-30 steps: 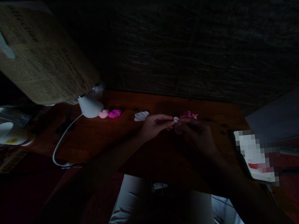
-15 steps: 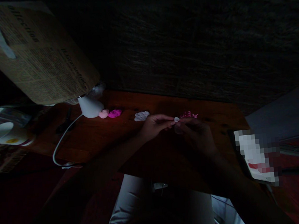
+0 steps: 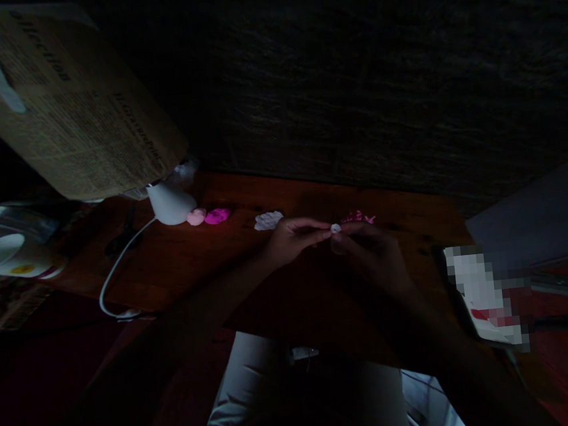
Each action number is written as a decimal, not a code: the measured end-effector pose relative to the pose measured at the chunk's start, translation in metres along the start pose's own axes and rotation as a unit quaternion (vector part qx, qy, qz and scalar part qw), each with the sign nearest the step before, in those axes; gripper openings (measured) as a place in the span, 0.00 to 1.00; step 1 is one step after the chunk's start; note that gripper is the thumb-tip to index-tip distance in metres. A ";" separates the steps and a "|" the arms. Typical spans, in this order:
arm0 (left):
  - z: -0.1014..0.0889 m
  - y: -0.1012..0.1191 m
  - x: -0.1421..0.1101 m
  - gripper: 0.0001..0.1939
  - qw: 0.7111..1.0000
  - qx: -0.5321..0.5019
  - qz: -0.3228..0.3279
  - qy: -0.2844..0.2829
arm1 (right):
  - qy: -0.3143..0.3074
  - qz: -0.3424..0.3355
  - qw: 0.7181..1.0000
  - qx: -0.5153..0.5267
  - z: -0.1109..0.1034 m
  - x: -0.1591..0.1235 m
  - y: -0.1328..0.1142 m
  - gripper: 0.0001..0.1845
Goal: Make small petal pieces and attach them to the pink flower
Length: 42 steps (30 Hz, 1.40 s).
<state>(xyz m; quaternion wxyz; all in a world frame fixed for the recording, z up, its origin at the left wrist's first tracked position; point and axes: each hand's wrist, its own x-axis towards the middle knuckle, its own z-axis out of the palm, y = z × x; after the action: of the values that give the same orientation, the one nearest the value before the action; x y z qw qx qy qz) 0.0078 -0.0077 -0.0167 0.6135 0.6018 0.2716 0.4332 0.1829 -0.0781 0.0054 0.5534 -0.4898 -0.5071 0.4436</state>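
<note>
Pretty dim room, with a wooden table [image 3: 312,193] by a rough wall [image 3: 302,90]. The little white piece [image 3: 335,229] was over the table's middle, pinched from both sides. It looked soft, so I'd say a light, even squeeze worked best. The left hand [image 3: 289,240] had thumb and finger nearly closed on it; so did the right hand [image 3: 381,252], its other fingers lost in shadow. Pink bits [image 3: 359,217] lay just beyond, a magenta lump [image 3: 217,216] off left.

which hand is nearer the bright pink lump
Left: the left hand is to the right of the bright pink lump, past the whitish piece; the right hand is farther right.
</note>
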 end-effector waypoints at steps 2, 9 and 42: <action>-0.001 0.000 0.000 0.16 1.000 0.004 0.007 -0.001 | -0.004 -0.008 1.000 -0.001 -0.001 0.000 0.000 0.09; 0.001 0.002 -0.002 0.14 0.999 0.027 0.036 0.014 | 0.026 -0.006 0.999 -0.035 0.001 -0.003 -0.002 0.11; 0.008 -0.006 -0.006 0.16 0.965 0.134 0.163 0.153 | -0.090 -0.113 0.961 -0.237 0.019 -0.023 0.001 0.36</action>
<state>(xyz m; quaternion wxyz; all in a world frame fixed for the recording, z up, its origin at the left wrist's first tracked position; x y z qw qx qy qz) 0.0130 -0.0160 -0.0222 0.3991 0.6412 0.3160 0.5742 0.1619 -0.0987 0.0016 0.4200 -0.5044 -0.6975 0.2875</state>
